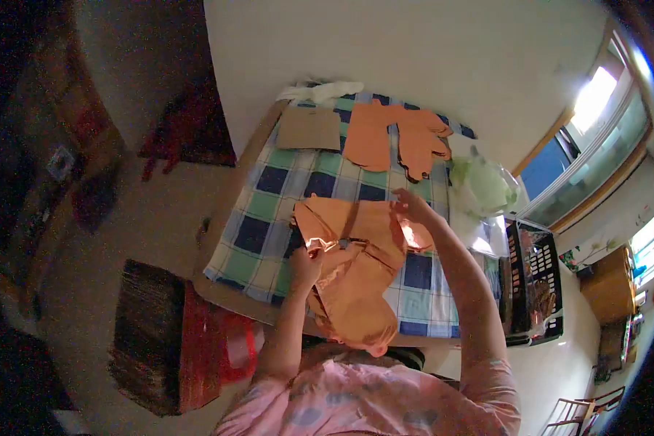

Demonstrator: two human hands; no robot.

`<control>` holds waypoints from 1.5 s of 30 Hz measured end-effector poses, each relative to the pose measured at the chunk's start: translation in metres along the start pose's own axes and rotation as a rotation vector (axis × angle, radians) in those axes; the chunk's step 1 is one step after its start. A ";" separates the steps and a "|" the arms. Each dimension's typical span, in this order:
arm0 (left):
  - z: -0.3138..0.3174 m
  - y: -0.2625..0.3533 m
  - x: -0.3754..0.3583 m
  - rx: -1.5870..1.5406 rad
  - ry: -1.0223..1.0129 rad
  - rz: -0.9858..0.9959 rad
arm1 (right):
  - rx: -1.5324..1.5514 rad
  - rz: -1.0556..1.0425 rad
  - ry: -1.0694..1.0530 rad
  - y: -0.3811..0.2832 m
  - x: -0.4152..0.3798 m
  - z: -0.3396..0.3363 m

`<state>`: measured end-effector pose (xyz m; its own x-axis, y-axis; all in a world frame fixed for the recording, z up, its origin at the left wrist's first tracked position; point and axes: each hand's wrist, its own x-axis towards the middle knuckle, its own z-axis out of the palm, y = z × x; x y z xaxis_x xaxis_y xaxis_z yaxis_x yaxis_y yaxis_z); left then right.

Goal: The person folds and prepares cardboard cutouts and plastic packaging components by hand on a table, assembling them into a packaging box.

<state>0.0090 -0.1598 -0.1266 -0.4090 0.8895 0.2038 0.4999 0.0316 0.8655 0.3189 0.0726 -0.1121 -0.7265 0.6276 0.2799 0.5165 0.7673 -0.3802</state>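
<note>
A large orange sheet-like piece (356,265) with a glossy, creased surface lies over the near part of the checked cloth, its rounded lower end hanging toward my body. At its left edge is my left hand (307,267), fingers curled closed on the piece beside a bright reflection. Over its upper right corner, my right hand (413,207) has thumb and finger apart, touching or just above the surface. A small grey bit (345,243) shows on a fold in the middle. Farther back lie flat orange pieces (370,138), seemingly stacked.
A blue, green and white checked cloth (269,211) covers the table against the wall. Cardboard (309,129) and white material (320,91) lie at the back. To the right are a pale green plastic bag (483,185) and a black crate (519,291). A red box (200,349) stands lower left.
</note>
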 end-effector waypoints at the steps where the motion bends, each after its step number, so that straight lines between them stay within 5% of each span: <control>1: -0.007 0.013 -0.002 0.001 0.015 -0.011 | 0.049 0.026 0.043 0.000 -0.005 0.002; 2: -0.010 0.020 -0.001 0.002 0.029 -0.023 | 0.306 0.358 -0.015 -0.011 -0.011 0.000; 4: 0.007 -0.016 0.005 -0.061 0.042 0.031 | 0.461 0.673 -0.031 -0.036 -0.022 -0.004; 8: 0.024 -0.037 0.002 -0.206 0.161 -0.059 | 0.060 0.589 0.151 -0.096 -0.031 -0.007; 10: 0.016 -0.042 0.010 -0.188 -0.020 -0.148 | -0.043 0.547 0.153 -0.147 -0.023 -0.027; 11: 0.010 -0.038 0.013 -0.178 -0.110 -0.193 | -0.023 0.449 0.157 -0.152 -0.021 -0.028; 14: -0.014 0.008 0.020 -0.300 -0.030 0.202 | -0.009 0.252 0.139 -0.161 -0.010 -0.028; 17: -0.044 0.064 0.029 -0.129 -0.314 0.312 | -0.160 -0.052 0.137 -0.244 0.038 -0.094; 18: -0.066 0.108 0.024 0.139 -0.349 0.368 | -0.275 -0.164 0.127 -0.270 0.053 -0.116; 24: -0.103 0.166 -0.002 0.557 -0.391 1.076 | -0.659 -0.724 -0.146 -0.354 0.078 -0.164; 27: -0.102 0.147 -0.009 0.372 -0.443 1.103 | -0.789 -0.710 -0.616 -0.385 0.080 -0.182; 30: -0.133 0.164 -0.016 0.305 -0.700 0.963 | -0.399 -0.812 -0.360 -0.369 0.081 -0.172; 32: -0.150 0.173 -0.018 0.292 -0.792 0.865 | -0.362 -0.759 -0.510 -0.375 0.087 -0.171; 36: -0.160 0.164 -0.013 0.147 -0.789 0.790 | -0.536 -0.783 -0.757 -0.391 0.105 -0.176; 39: -0.165 0.150 0.005 0.057 -0.746 0.700 | -0.361 -0.442 -0.972 -0.393 0.121 -0.187; 43: -0.176 0.121 0.046 0.215 -0.739 0.601 | -0.107 -0.374 -0.807 -0.378 0.131 -0.184; 45: -0.192 0.125 0.056 -0.020 -0.690 0.482 | -0.116 -0.397 -0.805 -0.377 0.145 -0.180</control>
<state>-0.0975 -0.1937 0.0806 0.4075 0.8829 0.2333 0.4835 -0.4254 0.7650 0.1010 -0.1021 0.2306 -0.9357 0.0660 -0.3466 0.1714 0.9436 -0.2833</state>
